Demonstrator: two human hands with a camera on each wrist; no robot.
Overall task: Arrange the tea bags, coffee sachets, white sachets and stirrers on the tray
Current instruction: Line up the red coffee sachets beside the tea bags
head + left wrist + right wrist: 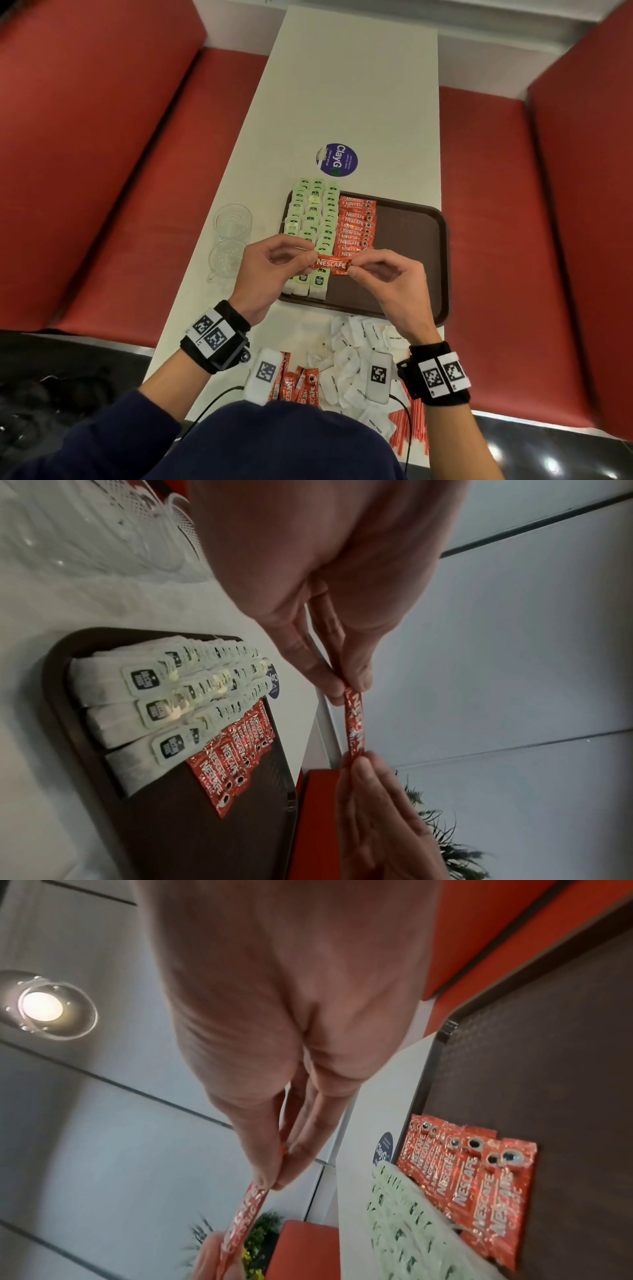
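Note:
A red coffee sachet [331, 264] hangs above the brown tray [411, 246], stretched between both hands. My left hand [310, 259] pinches its left end and my right hand [354, 265] pinches its right end. The same sachet [354, 725] shows edge-on in the left wrist view and again [241, 1221] in the right wrist view. On the tray lie three columns of green tea bags [313, 226] and one overlapping column of coffee sachets [356, 226]. Loose coffee sachets [298, 383], white sachets [356, 353] and red-striped stirrers [409, 428] lie on the table near me.
Two glass mugs [229, 240] stand left of the tray on the white table [342, 102]. A purple round sticker [336, 160] lies beyond the tray. The tray's right half is bare. Red benches [102, 171] run along both sides. Two white tagged blocks [380, 377] sit among the sachets.

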